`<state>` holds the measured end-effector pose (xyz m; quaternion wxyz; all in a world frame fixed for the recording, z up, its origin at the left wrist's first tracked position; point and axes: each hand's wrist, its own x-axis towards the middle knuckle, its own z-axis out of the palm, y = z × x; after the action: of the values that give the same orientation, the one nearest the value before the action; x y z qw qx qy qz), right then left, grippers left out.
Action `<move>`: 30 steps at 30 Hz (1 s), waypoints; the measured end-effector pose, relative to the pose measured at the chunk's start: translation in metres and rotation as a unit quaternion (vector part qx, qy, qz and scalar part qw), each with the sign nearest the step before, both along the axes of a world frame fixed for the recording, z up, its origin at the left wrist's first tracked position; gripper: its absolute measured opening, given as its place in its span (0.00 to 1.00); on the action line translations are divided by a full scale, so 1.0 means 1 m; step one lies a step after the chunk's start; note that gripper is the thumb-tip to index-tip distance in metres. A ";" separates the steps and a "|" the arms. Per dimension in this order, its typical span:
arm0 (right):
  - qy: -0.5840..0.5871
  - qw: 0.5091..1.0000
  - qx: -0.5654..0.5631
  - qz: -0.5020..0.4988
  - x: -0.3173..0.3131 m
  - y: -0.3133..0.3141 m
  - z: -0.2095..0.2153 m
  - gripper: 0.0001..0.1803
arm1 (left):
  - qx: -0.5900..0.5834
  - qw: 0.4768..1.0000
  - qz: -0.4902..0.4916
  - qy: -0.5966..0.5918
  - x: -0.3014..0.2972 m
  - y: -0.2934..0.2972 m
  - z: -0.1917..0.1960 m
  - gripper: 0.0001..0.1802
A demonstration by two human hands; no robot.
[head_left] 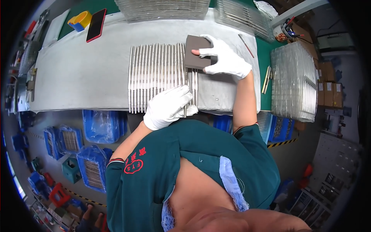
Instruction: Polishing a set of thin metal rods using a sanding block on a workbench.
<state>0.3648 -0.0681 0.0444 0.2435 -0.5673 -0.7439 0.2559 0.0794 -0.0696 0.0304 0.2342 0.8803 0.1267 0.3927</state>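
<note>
A row of slim shiny metal rods lies side by side on the white-covered worktable. My left hand, in a white glove, is closed at the near ends of the rods, by the right part of the row. One metal rod runs into its fingers, slightly raised from the others. My right hand, gloved but with a bare fingertip showing, grips a flat dark grey block that looks like a sanding sponge. The block rests over the far ends of the rods at the right, hiding them.
Stacked clear plastic trays stand at the back, with another tray stack on the right. A phone and a yellow-blue tape dispenser sit far left. A thin pen-like tool lies right. Blue crates are on the floor.
</note>
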 end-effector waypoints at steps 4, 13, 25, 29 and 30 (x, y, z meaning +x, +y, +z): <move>-0.055 0.995 0.089 -0.003 -0.031 0.011 -0.002 0.33 | 0.004 1.000 0.005 0.025 0.000 -0.002 0.003 0.22; -0.051 0.998 0.035 -0.002 -0.024 0.013 0.002 0.35 | -0.003 0.999 -0.001 0.038 0.001 -0.003 0.002 0.22; 0.016 0.999 -0.046 -0.011 -0.012 0.006 0.010 0.35 | -0.008 0.999 0.035 -0.003 0.000 -0.006 -0.006 0.22; 0.042 0.996 -0.042 -0.066 0.013 -0.011 0.010 0.34 | -0.013 1.000 0.020 -0.006 -0.001 -0.001 0.001 0.24; 0.042 0.996 -0.042 -0.065 0.012 -0.010 0.009 0.34 | -0.015 1.000 0.023 0.001 -0.001 -0.001 0.002 0.23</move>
<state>0.3769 -0.0780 0.0538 0.2665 -0.6131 -0.6833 0.2936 0.0787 -0.0704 0.0320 0.2379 0.8738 0.1528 0.3957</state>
